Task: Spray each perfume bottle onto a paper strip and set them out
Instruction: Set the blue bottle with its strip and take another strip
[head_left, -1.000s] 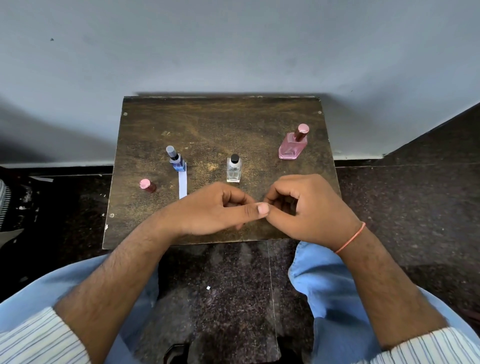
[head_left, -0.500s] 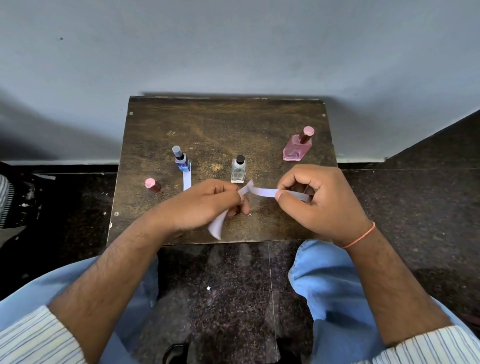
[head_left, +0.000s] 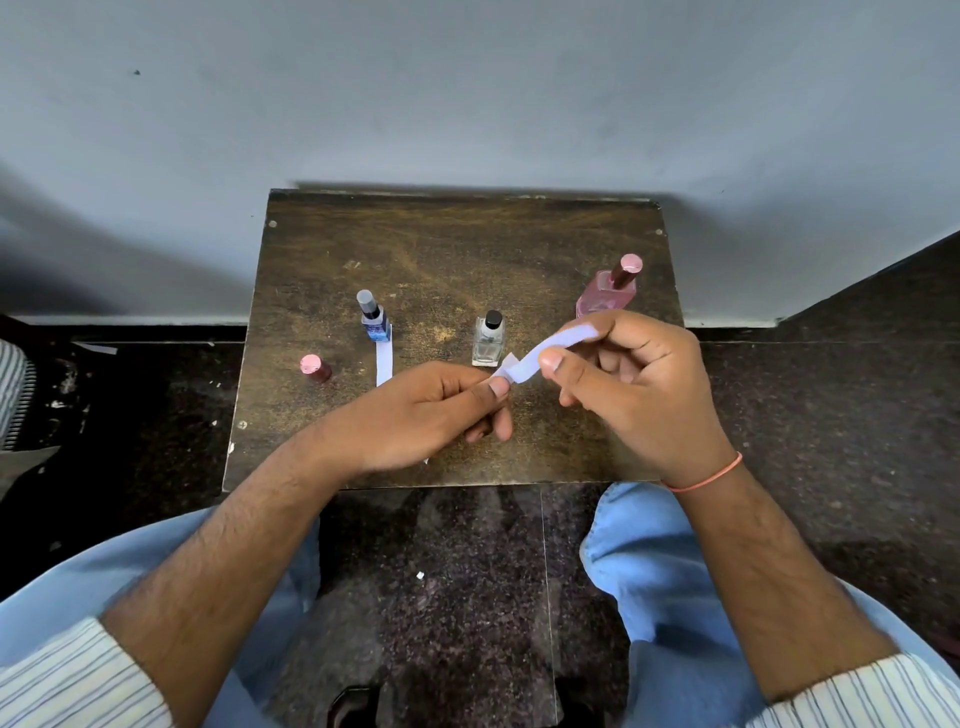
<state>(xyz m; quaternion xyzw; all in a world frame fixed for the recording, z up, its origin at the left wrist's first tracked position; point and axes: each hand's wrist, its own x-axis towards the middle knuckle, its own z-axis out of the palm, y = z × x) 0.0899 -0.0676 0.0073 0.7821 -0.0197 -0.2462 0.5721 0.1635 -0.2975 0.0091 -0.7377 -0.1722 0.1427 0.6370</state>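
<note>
A white paper strip (head_left: 540, 356) hung in the air above the table (head_left: 467, 249), pinched at its lower end by the left hand (head_left: 431, 410) and at its upper end by the right hand (head_left: 634, 374), all fingers curled. Behind stood a clear bottle (head_left: 489, 340), a blue bottle (head_left: 375, 323) on a second strip (head_left: 384, 359), and a pink bottle (head_left: 609, 288); each held liquid.

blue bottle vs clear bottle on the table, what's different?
The blue bottle holds blue liquid and has a grey top; the clear bottle looks colourless with a black top. The blue bottle has a paper strip laid on the table in front of it; the clear bottle has none. Both stand upright, uncapped by any hand, on the wooden table.
</note>
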